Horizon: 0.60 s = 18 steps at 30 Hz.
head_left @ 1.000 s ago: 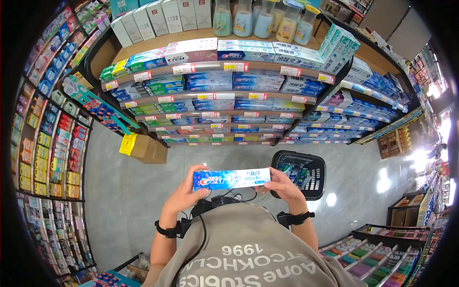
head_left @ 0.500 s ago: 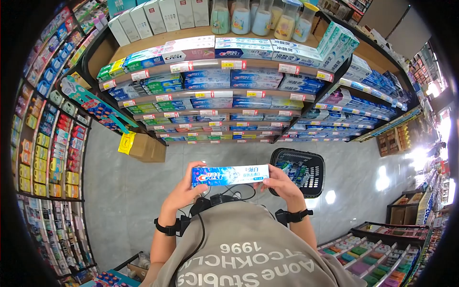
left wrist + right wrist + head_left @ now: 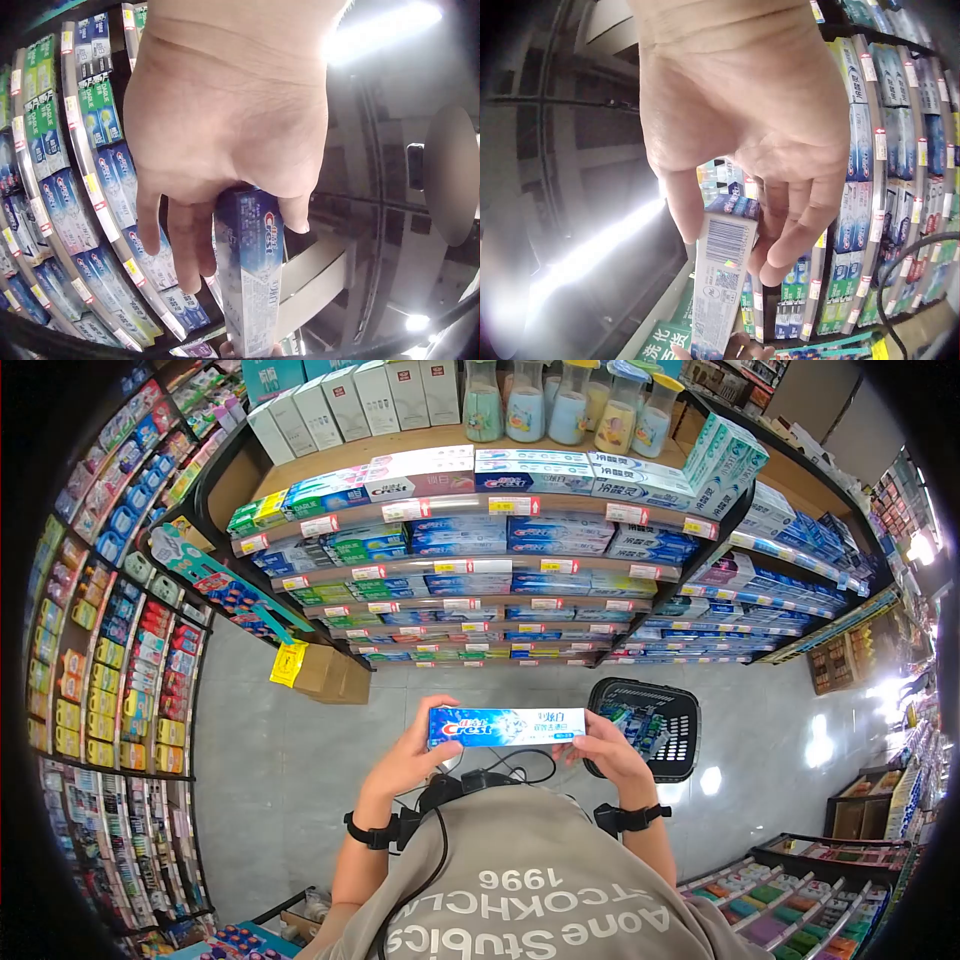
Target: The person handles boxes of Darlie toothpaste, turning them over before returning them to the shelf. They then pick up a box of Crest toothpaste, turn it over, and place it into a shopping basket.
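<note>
A blue and white Crest toothpaste box (image 3: 506, 727) is held level in front of my chest, one end in each hand. My left hand (image 3: 425, 745) grips its left end, thumb on one side and fingers curled behind, as the left wrist view shows on the box (image 3: 251, 277). My right hand (image 3: 598, 745) pinches the right end; in the right wrist view the box end with a barcode (image 3: 721, 277) sits between thumb and fingers (image 3: 795, 225).
Shelves of toothpaste boxes (image 3: 490, 560) stand ahead. A black shopping basket (image 3: 650, 725) with several boxes sits on the grey floor at my right. A cardboard carton (image 3: 325, 672) lies at the shelf foot. Racks of toothbrushes (image 3: 110, 660) line the left.
The box and both hands have shifted slightly right and down in view as the head moved; the grip on it is unchanged.
</note>
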Tool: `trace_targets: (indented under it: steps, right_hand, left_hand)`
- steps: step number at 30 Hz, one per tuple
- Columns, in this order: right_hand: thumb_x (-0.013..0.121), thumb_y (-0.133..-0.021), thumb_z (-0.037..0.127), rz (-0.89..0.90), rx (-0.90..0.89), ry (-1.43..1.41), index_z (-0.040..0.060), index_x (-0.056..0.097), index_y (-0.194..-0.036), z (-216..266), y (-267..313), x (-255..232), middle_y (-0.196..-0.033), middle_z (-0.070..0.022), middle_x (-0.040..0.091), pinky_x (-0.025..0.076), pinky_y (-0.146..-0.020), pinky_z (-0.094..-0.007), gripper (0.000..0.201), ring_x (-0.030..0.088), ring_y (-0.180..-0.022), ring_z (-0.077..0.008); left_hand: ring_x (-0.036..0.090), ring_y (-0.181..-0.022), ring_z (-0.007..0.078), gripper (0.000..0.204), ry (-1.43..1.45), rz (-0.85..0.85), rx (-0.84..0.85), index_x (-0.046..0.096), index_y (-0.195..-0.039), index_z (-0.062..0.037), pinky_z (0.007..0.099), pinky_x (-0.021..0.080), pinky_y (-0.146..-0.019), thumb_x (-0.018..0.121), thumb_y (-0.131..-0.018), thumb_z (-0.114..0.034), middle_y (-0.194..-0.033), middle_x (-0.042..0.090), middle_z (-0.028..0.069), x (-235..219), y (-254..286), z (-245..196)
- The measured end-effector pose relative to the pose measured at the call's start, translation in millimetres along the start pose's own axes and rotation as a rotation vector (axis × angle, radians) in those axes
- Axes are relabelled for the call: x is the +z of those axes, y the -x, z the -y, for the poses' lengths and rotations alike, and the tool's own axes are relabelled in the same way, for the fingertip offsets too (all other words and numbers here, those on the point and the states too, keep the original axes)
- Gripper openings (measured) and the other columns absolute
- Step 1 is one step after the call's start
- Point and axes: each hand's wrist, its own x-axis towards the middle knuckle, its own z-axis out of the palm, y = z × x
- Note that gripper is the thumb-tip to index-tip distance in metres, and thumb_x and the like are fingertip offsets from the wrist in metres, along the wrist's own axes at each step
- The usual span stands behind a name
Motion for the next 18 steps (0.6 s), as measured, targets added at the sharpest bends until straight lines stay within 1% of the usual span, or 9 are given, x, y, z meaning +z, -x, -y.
trace_targets:
  steps: [7, 10, 13, 18]
  right_hand:
    - [0.070, -0.096, 0.024, -0.025, -0.005, 0.041, -0.0008, 0.053, -0.131, -0.6, 0.6, 1.2, -0.116, -0.0145, 0.070, 0.055, -0.083, -0.0321, 0.046, 0.069, -0.104, -0.0214]
    - [0.069, -0.097, 0.024, -0.031, -0.003, 0.044, -0.0005, 0.054, -0.131, 0.4, 1.3, 2.3, -0.116, -0.0141, 0.070, 0.055, -0.083, -0.0317, 0.045, 0.069, -0.104, -0.0211]
    - [0.069, -0.097, 0.024, -0.036, -0.003, 0.028, -0.0002, 0.054, -0.131, -0.6, 2.4, 2.8, -0.116, -0.0141, 0.069, 0.055, -0.084, -0.0318, 0.045, 0.069, -0.104, -0.0211]
    - [0.069, -0.097, 0.022, -0.029, -0.014, -0.016, -0.0001, 0.053, -0.132, -3.5, 0.2, 2.2, -0.117, -0.0148, 0.070, 0.056, -0.084, -0.0323, 0.044, 0.069, -0.104, -0.0218]
  left_hand:
    - [0.053, -0.114, 0.0166, 0.060, -0.020, 0.003, 0.029, 0.039, -0.144, -0.0119, 0.0329, 0.046, -0.099, 0.073, -0.095, -0.018, -0.126, 0.053, 0.0065, -3.6, -3.3, 5.3]
    - [0.053, -0.114, 0.0166, 0.061, -0.059, 0.018, 0.034, 0.039, -0.144, -0.0117, 0.0329, 0.046, -0.099, 0.074, -0.095, -0.018, -0.126, 0.053, 0.0070, -4.2, -3.8, 3.7]
    - [0.053, -0.113, 0.0162, 0.061, -0.007, 0.023, 0.002, 0.038, -0.145, -0.0114, 0.0324, 0.046, -0.098, 0.073, -0.095, -0.018, -0.124, 0.053, 0.0069, -2.8, -4.3, 3.2]
    - [0.055, -0.108, 0.0150, 0.061, -0.005, 0.024, 0.030, 0.038, -0.145, -0.0116, 0.0314, 0.048, -0.094, 0.074, -0.095, -0.019, -0.121, 0.055, 0.0052, -2.3, -5.6, 4.5]
